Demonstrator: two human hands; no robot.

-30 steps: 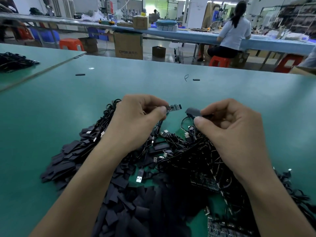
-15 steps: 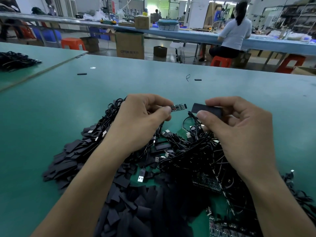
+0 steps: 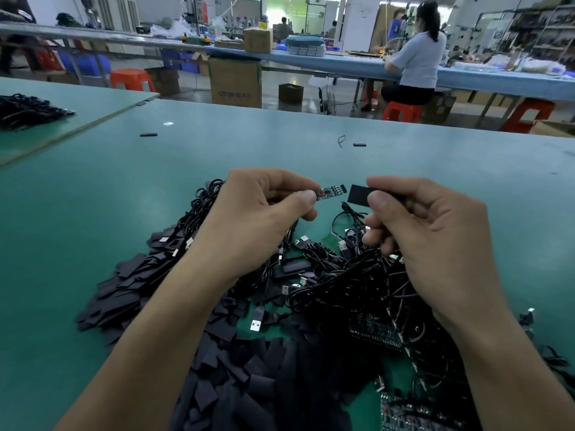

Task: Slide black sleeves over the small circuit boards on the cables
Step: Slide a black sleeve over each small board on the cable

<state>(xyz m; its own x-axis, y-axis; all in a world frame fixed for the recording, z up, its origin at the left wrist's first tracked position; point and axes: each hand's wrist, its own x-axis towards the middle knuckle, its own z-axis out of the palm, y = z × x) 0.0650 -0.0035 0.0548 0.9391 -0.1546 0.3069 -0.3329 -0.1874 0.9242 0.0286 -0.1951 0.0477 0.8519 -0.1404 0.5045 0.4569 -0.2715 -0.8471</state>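
Head view: the right hand (image 3: pixel 429 237), pinching a black sleeve (image 3: pixel 359 195), has lifted it level with the small circuit board (image 3: pixel 332 191) pinched in the left hand (image 3: pixel 258 219). Sleeve mouth and board tip sit just apart above the surface (image 3: pixel 93 213), so sliding on looks next.

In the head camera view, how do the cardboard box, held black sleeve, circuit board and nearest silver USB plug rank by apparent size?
1. cardboard box, largest, though farthest away.
2. black sleeve and circuit board: alike, both partly hidden, so unranked.
3. USB plug, smallest.
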